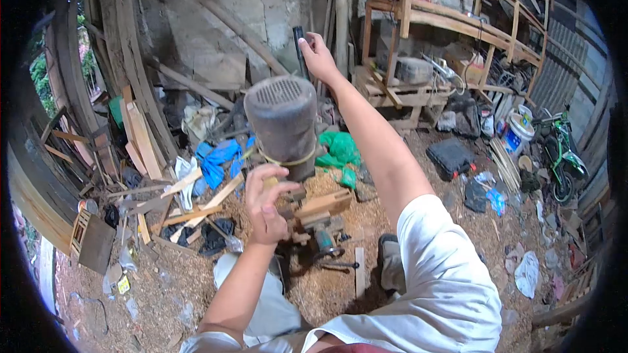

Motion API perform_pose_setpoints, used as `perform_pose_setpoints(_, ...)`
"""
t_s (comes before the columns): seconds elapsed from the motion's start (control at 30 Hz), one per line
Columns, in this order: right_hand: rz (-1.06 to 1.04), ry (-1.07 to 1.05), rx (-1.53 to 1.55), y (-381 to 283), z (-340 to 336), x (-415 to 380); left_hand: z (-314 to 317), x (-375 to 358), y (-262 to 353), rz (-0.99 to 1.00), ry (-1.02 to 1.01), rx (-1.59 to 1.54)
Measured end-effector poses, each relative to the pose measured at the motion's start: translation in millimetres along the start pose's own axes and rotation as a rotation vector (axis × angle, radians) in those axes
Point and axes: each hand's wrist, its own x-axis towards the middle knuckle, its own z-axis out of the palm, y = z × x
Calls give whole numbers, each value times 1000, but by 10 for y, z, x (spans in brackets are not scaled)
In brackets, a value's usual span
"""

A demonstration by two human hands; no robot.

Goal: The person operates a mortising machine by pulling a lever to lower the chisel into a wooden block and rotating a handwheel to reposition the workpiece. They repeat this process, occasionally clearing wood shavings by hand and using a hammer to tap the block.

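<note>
In front of me stands an upright machine with a dusty dark motor housing (281, 114), its vented top facing up and a yellowish band around its lower part. My right hand (318, 59) reaches up to a black lever handle (299, 42) behind the housing, thumb against it; the fingers are partly hidden. Just below the housing, my left hand (265, 209) is raised with fingers apart and bent, holding nothing visible. A wooden piece (324, 204) lies low on the machine, beside the left hand. Under it sits a handwheel (328, 253) with a crank.
Sawdust covers the ground (314, 294). Scrap boards (196, 202) and a blue cloth or bag (219, 160) lie left. Green plastic (340, 150) is behind the machine. To the right are a wooden bench (445, 16), a black case (450, 157), a bucket (519, 132) and a small green bike (561, 153).
</note>
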Motion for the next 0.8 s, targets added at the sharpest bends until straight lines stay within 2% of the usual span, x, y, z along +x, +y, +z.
perform_pose_setpoints(0.03,-22,4,7,-17,82,169,-2,24,8,-2,4,7)
perform_pose_setpoints(0.1,110,1,197,-12,230,488,-11,37,-32,5,10,22)
perform_pose_setpoints(0.13,93,4,201,-59,263,573,-12,42,-53,-6,6,29)
perform_pose_setpoints(0.2,191,65,74,-109,297,616,-9,49,-88,7,16,41)
perform_pose_setpoints(0.23,233,81,206,-296,256,527,-12,53,-103,-5,18,42)
perform_pose_setpoints(0.27,216,85,209,-309,232,537,-17,57,-118,-15,20,44)
perform_pose_setpoints(0.33,320,-93,494,-367,112,638,-26,69,-124,4,32,48)
perform_pose_setpoints(0.37,353,-261,559,-394,6,702,-32,65,-131,0,31,28)
perform_pose_setpoints(0.4,341,-262,559,-424,-15,741,-35,62,-130,-8,29,9)
perform_pose_setpoints(0.47,741,-379,763,-616,-100,686,-23,79,-114,-18,36,10)
perform_pose_setpoints(0.5,765,-483,859,-685,-165,643,-23,76,-112,-17,26,20)
perform_pose_setpoints(0.53,770,-480,858,-688,-228,631,-19,69,-102,-18,17,30)
perform_pose_setpoints(0.6,711,-706,808,-709,-328,632,7,78,-72,-27,14,32)
perform_pose_setpoints(0.67,726,-696,813,-651,-360,595,34,81,-40,-40,4,29)
perform_pose_setpoints(0.73,633,-692,901,-598,-316,551,48,85,-26,-18,-26,53)
perform_pose_setpoints(0.77,619,-488,816,-684,-233,455,55,87,-27,-20,-30,54)
perform_pose_setpoints(0.8,623,-487,820,-767,-232,383,60,86,-30,-17,-40,58)
